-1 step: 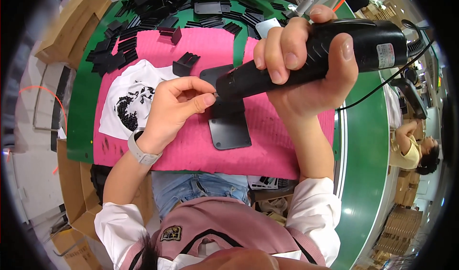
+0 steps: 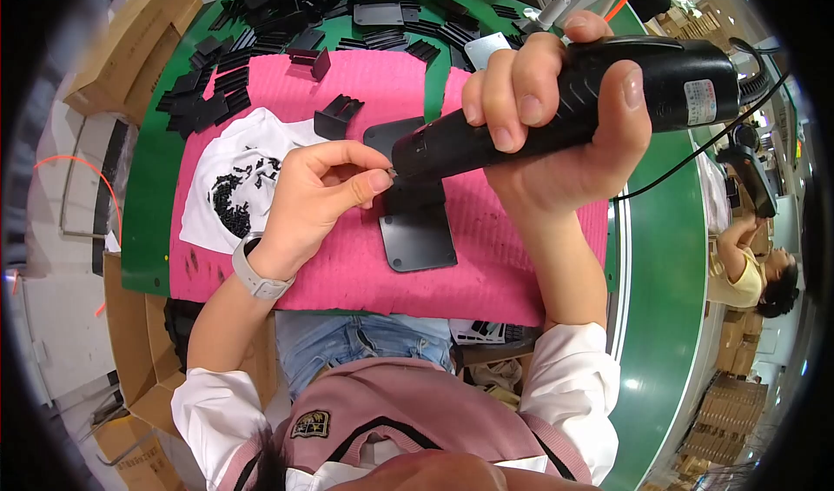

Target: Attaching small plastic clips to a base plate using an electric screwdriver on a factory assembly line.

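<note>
Cardboard boxes [image 2: 122, 48] are standing beyond the left side of a green desk [image 2: 660, 335], and another person [image 2: 747, 269] in a yellow top is appearing off to the far right. Across the desk, a pink mat [image 2: 504, 261] is lying in front of you, with loose black parts [image 2: 278, 9] crowding behind it and along its left corner.

Your right hand [image 2: 556, 156] is gripping a black power driver [image 2: 573, 100]; its fingers are curling around the body from one side while the thumb is pressing from the other. You are tilting the driver so that its nose is pointing down and to your left, and its black cable [image 2: 669, 174] is trailing from the back end.

Your left hand [image 2: 321, 187] is bringing thumb and index finger almost together right at that nose, pinching a small piece [image 2: 392, 173]; what it is, you cannot tell, as it is showing too little.

Under the nose, a dark plate [image 2: 417, 243] is resting on the mat, its near end showing holes by the corners. Left of your work, a white cloth [image 2: 198, 222] is holding a scatter of tiny black pieces [image 2: 230, 209], and a black bracket [image 2: 339, 117] is sitting just beyond your left hand.
</note>
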The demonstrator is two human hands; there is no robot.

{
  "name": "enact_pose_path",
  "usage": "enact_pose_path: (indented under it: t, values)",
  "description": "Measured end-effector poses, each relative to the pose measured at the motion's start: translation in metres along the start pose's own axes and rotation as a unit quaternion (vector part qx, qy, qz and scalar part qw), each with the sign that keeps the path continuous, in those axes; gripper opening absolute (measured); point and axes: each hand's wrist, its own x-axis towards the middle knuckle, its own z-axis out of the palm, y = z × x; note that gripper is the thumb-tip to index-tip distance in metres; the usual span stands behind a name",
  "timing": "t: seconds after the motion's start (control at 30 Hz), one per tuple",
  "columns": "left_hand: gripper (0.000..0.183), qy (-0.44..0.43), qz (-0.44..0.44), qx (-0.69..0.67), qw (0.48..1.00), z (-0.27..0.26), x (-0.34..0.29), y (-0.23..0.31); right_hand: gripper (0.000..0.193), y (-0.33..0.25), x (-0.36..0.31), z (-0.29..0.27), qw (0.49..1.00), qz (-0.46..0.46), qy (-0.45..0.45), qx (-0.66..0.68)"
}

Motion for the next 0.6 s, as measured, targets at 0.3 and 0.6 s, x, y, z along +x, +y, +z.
enact_pose_path:
  t: [0.3,0.6]
  values:
    - [0.048,0.048,-0.049,0.169,0.983,0.003,-0.001,0.0,0.031,0.009,0.002,-0.016,0.996,0.07,-0.01,0.046]
    - [0.048,-0.026,-0.167,0.164,0.972,0.007,0.004,0.002,0.034,0.017,-0.008,-0.002,0.987,0.11,-0.065,-0.1]
